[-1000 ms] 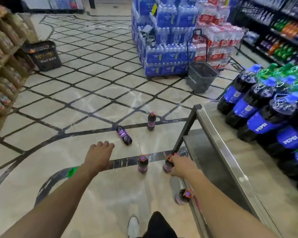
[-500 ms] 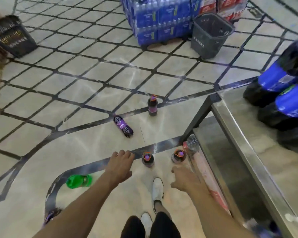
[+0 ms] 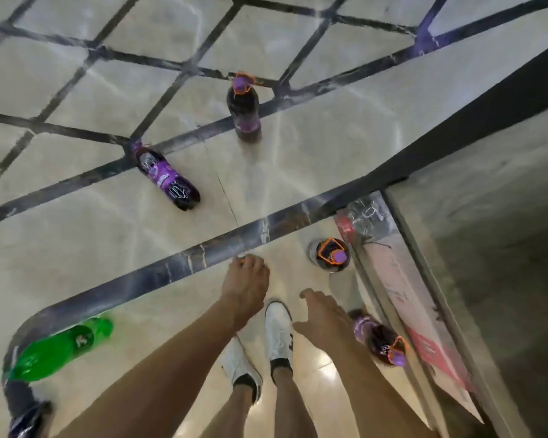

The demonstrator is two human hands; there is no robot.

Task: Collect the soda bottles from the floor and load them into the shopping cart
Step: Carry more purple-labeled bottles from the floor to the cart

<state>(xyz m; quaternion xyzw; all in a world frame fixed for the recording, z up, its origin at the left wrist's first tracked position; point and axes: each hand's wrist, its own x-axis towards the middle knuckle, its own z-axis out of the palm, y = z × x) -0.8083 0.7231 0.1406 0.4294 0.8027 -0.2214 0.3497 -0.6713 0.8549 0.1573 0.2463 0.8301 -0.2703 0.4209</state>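
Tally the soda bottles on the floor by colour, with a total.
Purple bottles: 4
Green bottle: 1
Dark bottle cut off at lower left, colour unclear: 1
Total: 6 in plain view; the left hand may cover another.

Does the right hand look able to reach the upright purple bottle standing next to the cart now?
Probably yes. The right hand is open and empty, and only bare floor lies between it and the upright purple bottle. The cart stands beside the bottle, not over its cap.
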